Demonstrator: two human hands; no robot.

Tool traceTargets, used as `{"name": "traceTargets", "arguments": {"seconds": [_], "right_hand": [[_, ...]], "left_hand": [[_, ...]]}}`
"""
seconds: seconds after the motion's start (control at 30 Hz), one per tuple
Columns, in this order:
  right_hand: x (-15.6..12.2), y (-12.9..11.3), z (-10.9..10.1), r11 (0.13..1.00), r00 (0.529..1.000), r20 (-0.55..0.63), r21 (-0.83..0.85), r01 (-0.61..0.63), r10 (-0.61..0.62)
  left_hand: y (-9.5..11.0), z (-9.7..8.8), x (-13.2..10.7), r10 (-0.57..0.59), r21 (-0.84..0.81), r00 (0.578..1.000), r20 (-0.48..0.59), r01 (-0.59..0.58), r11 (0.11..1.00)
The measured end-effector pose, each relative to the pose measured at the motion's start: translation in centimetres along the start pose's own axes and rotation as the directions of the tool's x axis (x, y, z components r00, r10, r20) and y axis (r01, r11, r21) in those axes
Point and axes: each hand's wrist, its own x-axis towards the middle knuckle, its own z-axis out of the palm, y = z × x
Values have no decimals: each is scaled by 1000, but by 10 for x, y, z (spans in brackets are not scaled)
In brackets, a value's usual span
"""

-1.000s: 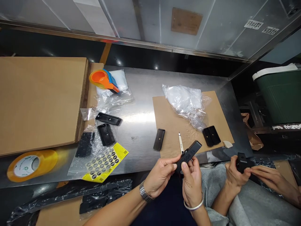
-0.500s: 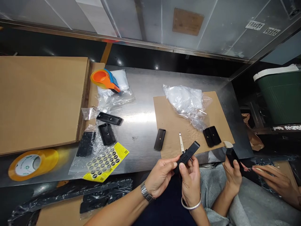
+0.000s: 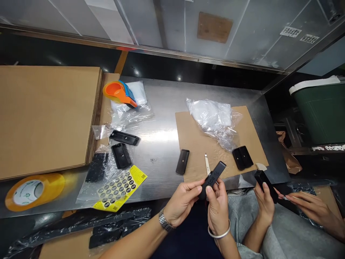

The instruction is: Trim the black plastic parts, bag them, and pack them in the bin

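Observation:
My left hand [image 3: 182, 201], with a metal watch on its wrist, pinches the lower end of a long black case [image 3: 219, 172] with raised lettering on its face. From the other side my right hand [image 3: 217, 207], with a bangle, grips the same case, thumb on its face. The case is tilted up and to the right above the table's front edge. Just behind it lies a pale-handled tool marked A26 [image 3: 206, 162], partly covered by the case. A single black open shell [image 3: 182, 161] lies left of that tool.
A co-worker's hands [image 3: 264, 207] hold a black piece at right. The cardboard sheet [image 3: 194, 133] bears a plastic bag [image 3: 211, 115] and black shells [image 3: 242, 157]. At left are stacked cardboard [image 3: 48, 115], a tape dispenser [image 3: 118, 92], a yellow sticker sheet [image 3: 118, 189] and a tape roll [image 3: 54, 187].
Both my hands keep their hold on the black case, which has shifted slightly left. The co-worker's hands and black piece have also moved a little left. The whole view has shifted slightly.

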Motion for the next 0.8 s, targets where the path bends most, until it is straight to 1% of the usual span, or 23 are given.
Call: {"name": "traceTargets", "arguments": {"seconds": [0.1,0.2,0.37,0.63,0.8], "right_hand": [[7,-1,-2,999,1000,-20,30,-22,23],[14,-1,-3,998,999,-19,50,-48,49],[18,1,-2,999,999,-3,38,-38,38],[18,3,-2,999,1000,-13,-45,18,-18],[17,3,-2,997,1000,-2,-69,26,-26]], "left_hand": [[2,-8,4,-51,19,997,60,50,999],[3,-13,9,-50,34,994,95,47,998],[4,-10,12,-21,-17,997,70,23,1000],[5,-4,16,-32,1,999,-19,32,999],[4,-2,17,-27,-7,999,-34,27,1000]]}}
